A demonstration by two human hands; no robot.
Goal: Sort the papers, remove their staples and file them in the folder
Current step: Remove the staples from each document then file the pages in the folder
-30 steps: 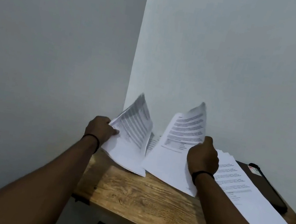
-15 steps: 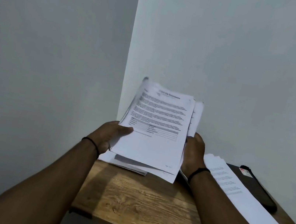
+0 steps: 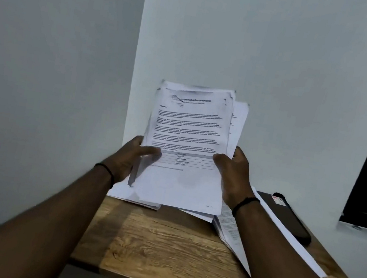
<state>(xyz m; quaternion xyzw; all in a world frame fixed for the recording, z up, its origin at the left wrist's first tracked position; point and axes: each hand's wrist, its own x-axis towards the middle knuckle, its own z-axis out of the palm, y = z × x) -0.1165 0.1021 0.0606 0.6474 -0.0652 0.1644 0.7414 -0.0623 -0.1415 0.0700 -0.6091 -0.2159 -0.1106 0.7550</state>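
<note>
Both hands hold a stack of papers (image 3: 187, 144) upright above the back of a wooden tabletop (image 3: 160, 250), in the corner where two pale walls meet. The left hand (image 3: 126, 158) grips the stack's left edge, its thumb lying across the front sheet and its fingers hidden behind. The right hand (image 3: 234, 173) grips the right edge the same way, thumb on the front, fingers curled round the back. Each wrist wears a thin black band. The front sheet shows printed paragraphs under a heading, with a small table low down near the thumbs; the print is too blurred to read. The sheets behind are not squared up: some stick out at the top and to the right. A staple seems to sit near the upper right corner of the front sheet, though I cannot tell for sure. Under the held stack more sheets (image 3: 134, 199) lie flat on the tabletop, and a further pile (image 3: 234, 238) lies to the right, partly under the right forearm. Beyond that pile, by the right wall, lies a dark folder (image 3: 285, 217) with a small label near its far end.
</note>
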